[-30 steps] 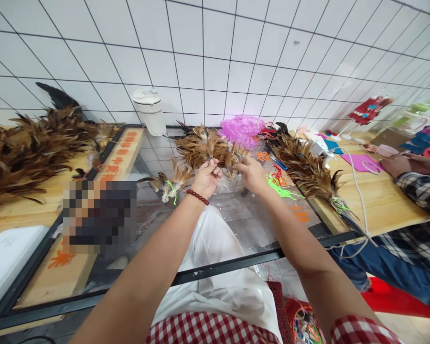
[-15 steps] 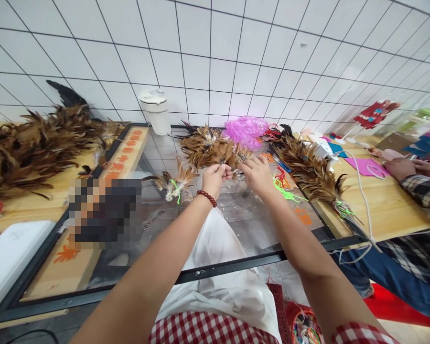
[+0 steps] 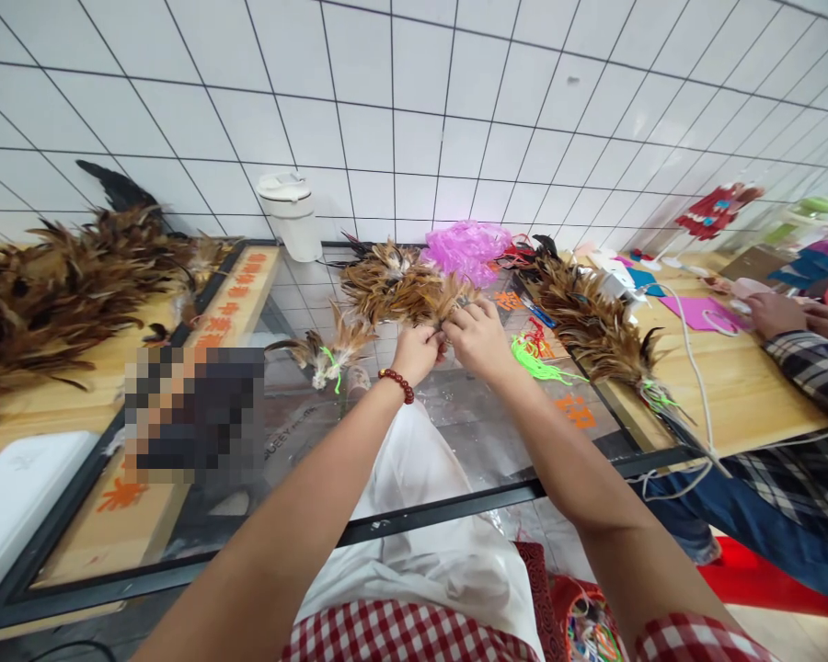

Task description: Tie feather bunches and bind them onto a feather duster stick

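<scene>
My left hand (image 3: 416, 353), with a beaded bracelet at its wrist, is closed in a pinch. Right beside it, my right hand (image 3: 476, 336) is closed too, its fingers curled over the same spot. A small bunch of brown feathers (image 3: 457, 296) sticks up from between them; its lower ends are hidden by my fingers. Just behind lies a pile of brown feathers (image 3: 386, 283) on the glass tabletop. Left of my hands rests a small feather bundle (image 3: 324, 357) tied with bright green string. Green cords (image 3: 539, 359) lie to the right.
A white lidded cup (image 3: 293, 216) and a crumpled pink plastic bag (image 3: 467, 250) stand along the tiled wall. Large feather heaps (image 3: 62, 290) cover the left. A long feather bundle (image 3: 593, 317) lies right, near a white cable (image 3: 694, 368). Another person's hands (image 3: 776, 315) are at far right.
My right hand has closed in against my left, and the two now nearly touch over the feathers. The whole view has shifted slightly.
</scene>
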`<state>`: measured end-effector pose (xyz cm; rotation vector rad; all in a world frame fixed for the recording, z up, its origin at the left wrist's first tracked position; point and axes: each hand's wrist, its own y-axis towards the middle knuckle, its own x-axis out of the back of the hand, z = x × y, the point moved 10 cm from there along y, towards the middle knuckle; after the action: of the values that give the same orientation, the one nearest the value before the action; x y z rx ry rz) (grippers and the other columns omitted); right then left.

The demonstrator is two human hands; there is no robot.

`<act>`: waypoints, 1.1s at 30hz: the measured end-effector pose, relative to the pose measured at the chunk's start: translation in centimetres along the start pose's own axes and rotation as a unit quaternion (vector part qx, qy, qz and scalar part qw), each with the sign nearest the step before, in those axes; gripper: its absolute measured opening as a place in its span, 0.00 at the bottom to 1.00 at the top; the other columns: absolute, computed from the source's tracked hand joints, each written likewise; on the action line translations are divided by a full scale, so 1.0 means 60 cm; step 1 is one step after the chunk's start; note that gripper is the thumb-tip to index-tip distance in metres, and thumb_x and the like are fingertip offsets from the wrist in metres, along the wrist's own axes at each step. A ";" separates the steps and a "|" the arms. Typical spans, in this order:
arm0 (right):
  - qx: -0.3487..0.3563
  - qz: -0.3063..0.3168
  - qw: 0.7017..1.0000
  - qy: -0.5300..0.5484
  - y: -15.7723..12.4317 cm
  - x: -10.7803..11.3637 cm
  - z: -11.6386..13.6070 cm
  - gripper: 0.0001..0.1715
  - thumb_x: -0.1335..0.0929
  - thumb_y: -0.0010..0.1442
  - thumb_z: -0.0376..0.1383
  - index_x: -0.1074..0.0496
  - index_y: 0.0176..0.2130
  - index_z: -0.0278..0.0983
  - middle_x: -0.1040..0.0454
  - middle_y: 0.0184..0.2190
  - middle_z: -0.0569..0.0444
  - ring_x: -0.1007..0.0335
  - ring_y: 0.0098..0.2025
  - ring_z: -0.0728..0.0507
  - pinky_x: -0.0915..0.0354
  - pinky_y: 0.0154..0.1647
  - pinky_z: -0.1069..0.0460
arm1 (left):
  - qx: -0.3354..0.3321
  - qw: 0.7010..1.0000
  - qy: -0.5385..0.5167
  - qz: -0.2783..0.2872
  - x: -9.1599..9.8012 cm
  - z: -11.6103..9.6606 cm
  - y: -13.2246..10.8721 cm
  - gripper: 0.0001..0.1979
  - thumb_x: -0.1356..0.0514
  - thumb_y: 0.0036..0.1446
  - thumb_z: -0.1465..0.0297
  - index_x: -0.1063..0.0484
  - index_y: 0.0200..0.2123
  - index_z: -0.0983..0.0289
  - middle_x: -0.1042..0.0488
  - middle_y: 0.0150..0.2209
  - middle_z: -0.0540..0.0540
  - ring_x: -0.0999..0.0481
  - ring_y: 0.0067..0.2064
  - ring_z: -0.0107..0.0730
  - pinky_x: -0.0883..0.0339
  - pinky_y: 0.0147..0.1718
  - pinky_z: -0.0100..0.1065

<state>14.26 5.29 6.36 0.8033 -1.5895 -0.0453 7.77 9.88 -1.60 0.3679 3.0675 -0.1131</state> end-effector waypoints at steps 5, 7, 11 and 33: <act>-0.119 -0.083 0.986 0.077 -0.014 0.025 -0.052 0.23 0.40 0.64 0.37 0.34 0.57 0.36 0.30 0.48 0.43 0.39 0.50 0.37 0.50 0.54 0.42 | 0.023 0.983 -0.181 0.019 0.003 -0.005 -0.002 0.08 0.36 0.52 0.71 0.27 0.25 0.69 0.24 0.26 0.56 0.26 0.26 0.26 0.32 0.30 0.30; -0.106 -0.096 0.983 0.115 -0.016 0.028 -0.050 0.30 0.37 0.62 0.42 0.40 0.61 0.36 0.34 0.53 0.42 0.41 0.54 0.36 0.49 0.55 0.42 | 0.022 0.969 -0.244 0.036 0.002 -0.011 -0.003 0.07 0.36 0.52 0.70 0.26 0.28 0.69 0.23 0.31 0.57 0.24 0.32 0.27 0.31 0.36 0.31; -0.047 -0.093 0.983 0.149 -0.013 0.028 -0.023 0.38 0.35 0.59 0.45 0.45 0.63 0.35 0.37 0.57 0.40 0.44 0.59 0.36 0.51 0.58 0.42 | 0.032 0.955 -0.279 0.094 -0.014 -0.010 -0.006 0.07 0.36 0.52 0.69 0.26 0.30 0.69 0.22 0.33 0.58 0.24 0.34 0.28 0.32 0.35 0.30; -0.100 -0.139 0.970 0.173 -0.015 0.035 -0.039 0.35 0.37 0.61 0.45 0.46 0.63 0.35 0.34 0.54 0.41 0.38 0.55 0.37 0.48 0.56 0.42 | 0.105 0.926 -0.354 0.082 -0.019 0.017 -0.004 0.07 0.43 0.57 0.76 0.27 0.28 0.69 0.24 0.29 0.56 0.24 0.33 0.28 0.30 0.44 0.36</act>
<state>16.81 4.51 8.22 0.8205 -1.1173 -0.2518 8.85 9.33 -2.53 0.4668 2.3036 -0.4591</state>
